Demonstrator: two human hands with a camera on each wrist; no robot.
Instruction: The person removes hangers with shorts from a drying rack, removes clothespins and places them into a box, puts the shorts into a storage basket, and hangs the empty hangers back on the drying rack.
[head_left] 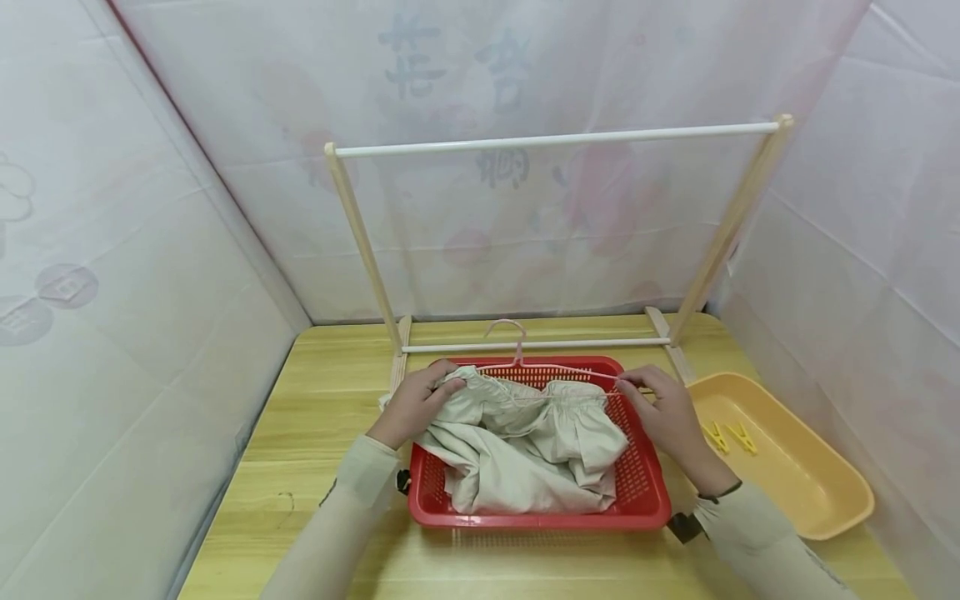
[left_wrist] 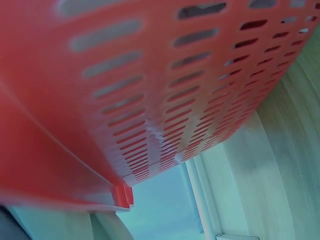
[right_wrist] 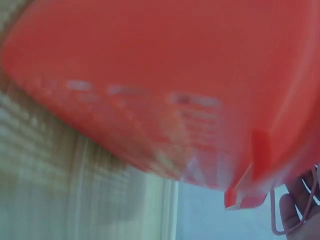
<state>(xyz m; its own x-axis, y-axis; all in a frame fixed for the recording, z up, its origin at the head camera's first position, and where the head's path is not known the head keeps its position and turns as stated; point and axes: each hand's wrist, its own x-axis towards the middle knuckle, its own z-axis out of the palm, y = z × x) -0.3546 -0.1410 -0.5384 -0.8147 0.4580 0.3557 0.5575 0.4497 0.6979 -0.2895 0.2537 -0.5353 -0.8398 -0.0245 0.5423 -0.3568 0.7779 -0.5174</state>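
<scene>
A light beige garment with a gathered waist (head_left: 517,467) lies heaped in a red slotted basket (head_left: 540,522). At its upper left, my left hand (head_left: 420,404) grips the waistband between thumb and fingers. A pink clothes hanger (head_left: 519,354) spans the basket's back, hook upward, its left part inside the garment's waist. My right hand (head_left: 663,412) pinches the hanger's right end, which is outside the cloth. In the right wrist view, that hand (right_wrist: 300,207) shows at the lower right with the hanger's looped end. The left wrist view shows only the basket's side (left_wrist: 165,100), not the hand.
Behind the basket stands a rack with a white top rail (head_left: 555,140) and wooden posts. A yellow-orange tray (head_left: 810,467) to the right holds yellow clothespins (head_left: 741,437). The wooden table (head_left: 300,433) is enclosed by pale fabric walls.
</scene>
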